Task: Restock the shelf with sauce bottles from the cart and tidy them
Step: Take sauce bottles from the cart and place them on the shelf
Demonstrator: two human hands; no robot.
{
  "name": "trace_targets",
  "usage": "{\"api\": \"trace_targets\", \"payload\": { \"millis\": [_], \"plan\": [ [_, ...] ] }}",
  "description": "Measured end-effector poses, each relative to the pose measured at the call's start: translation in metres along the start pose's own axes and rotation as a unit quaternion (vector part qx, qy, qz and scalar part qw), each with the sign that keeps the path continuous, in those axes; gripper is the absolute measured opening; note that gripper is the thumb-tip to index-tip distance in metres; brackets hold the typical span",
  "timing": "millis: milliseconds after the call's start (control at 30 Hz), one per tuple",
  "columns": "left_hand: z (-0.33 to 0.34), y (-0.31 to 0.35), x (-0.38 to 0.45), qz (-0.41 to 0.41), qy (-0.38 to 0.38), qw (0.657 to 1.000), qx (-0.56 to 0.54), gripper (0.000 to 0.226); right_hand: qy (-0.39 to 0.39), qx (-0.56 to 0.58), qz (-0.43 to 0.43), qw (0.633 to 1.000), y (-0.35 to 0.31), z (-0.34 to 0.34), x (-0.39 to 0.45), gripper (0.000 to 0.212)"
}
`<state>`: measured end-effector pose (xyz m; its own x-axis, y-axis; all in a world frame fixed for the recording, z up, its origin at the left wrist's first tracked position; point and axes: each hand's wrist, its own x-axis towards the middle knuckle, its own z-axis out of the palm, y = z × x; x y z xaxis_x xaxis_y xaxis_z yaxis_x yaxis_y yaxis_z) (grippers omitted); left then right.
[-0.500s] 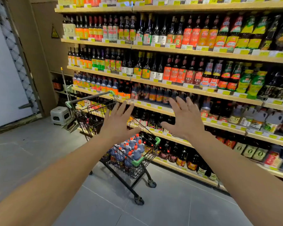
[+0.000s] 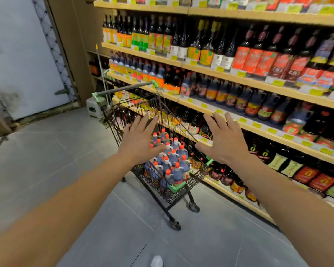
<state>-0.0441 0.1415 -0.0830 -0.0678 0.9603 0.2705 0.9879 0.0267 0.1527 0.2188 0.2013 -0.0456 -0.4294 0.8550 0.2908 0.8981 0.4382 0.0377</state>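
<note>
A black wire cart (image 2: 181, 191) with green corners stands in the aisle against the shelving. Its basket holds several dark sauce bottles (image 2: 172, 162) with orange caps and white necks. My left hand (image 2: 141, 141) is stretched out above the cart's near left side, fingers spread, holding nothing. My right hand (image 2: 223, 139) hovers over the cart's right edge in front of the shelf, fingers straight and apart, also empty. The wooden shelf (image 2: 229, 78) beside the cart carries rows of dark sauce bottles with orange and red labels.
A small white step stool (image 2: 93, 107) sits on the floor beyond the cart, near a white wall and a brown pillar. Grey tiled floor (image 2: 46, 160) stretches left of the cart. A thin pole (image 2: 100, 66) leans at the shelf's left end.
The view has come closer to the cart and tilted down. Both hands stay spread and empty, now lower over the cart's basket.
</note>
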Motion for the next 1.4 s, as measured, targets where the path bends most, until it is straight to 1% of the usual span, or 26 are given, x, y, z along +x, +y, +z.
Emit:
{"api": "trace_targets", "payload": {
  "millis": [133, 233, 333, 467, 567, 667, 867, 967, 1033, 1100, 1200, 1300, 1400],
  "plan": [
    [0.040, -0.027, 0.052, -0.032, -0.022, 0.999, 0.001, 0.095, -0.034, -0.001, -0.029, 0.999, 0.014, 0.040, 0.070, 0.094],
    [0.070, -0.047, 0.085, -0.052, -0.039, 0.998, -0.019, 0.091, -0.061, 0.018, -0.042, 0.997, 0.020, 0.072, 0.119, 0.093],
    [0.094, -0.061, 0.114, -0.068, -0.052, 0.996, -0.016, 0.093, -0.076, 0.032, -0.054, 0.995, 0.026, 0.104, 0.157, 0.095],
    [0.126, -0.072, 0.145, -0.098, -0.076, 0.992, -0.034, 0.093, -0.090, 0.039, -0.085, 0.992, 0.040, 0.149, 0.199, 0.098],
    [0.152, -0.074, 0.166, -0.128, -0.073, 0.988, -0.046, 0.091, -0.121, 0.052, -0.107, 0.986, 0.056, 0.184, 0.233, 0.099],
    [0.181, -0.073, 0.185, -0.155, -0.091, 0.983, -0.035, 0.091, -0.145, 0.065, -0.139, 0.977, 0.073, 0.222, 0.268, 0.101],
    [0.236, -0.057, 0.223, -0.244, -0.105, 0.963, -0.052, 0.092, -0.175, 0.109, -0.219, 0.954, 0.099, 0.282, 0.339, 0.096],
    [0.257, -0.046, 0.241, -0.293, -0.101, 0.948, -0.069, 0.092, -0.215, 0.153, -0.237, 0.935, 0.113, 0.314, 0.369, 0.092],
    [0.271, -0.042, 0.251, -0.314, -0.097, 0.942, -0.071, 0.094, -0.243, 0.169, -0.249, 0.922, 0.120, 0.340, 0.386, 0.093],
    [0.288, -0.042, 0.261, -0.319, -0.102, 0.940, -0.071, 0.096, -0.278, 0.175, -0.248, 0.911, 0.122, 0.365, 0.398, 0.097],
    [0.317, -0.048, 0.275, -0.326, -0.132, 0.933, -0.073, 0.098, -0.310, 0.202, -0.243, 0.897, 0.119, 0.400, 0.412, 0.092],
    [0.352, -0.059, 0.286, -0.329, -0.145, 0.928, -0.094, 0.092, -0.318, 0.245, -0.243, 0.883, 0.111, 0.435, 0.426, 0.085],
    [0.387, -0.078, 0.304, -0.308, -0.161, 0.931, -0.105, 0.090, -0.320, 0.281, -0.247, 0.870, 0.095, 0.469, 0.439, 0.074]
  ]
}}
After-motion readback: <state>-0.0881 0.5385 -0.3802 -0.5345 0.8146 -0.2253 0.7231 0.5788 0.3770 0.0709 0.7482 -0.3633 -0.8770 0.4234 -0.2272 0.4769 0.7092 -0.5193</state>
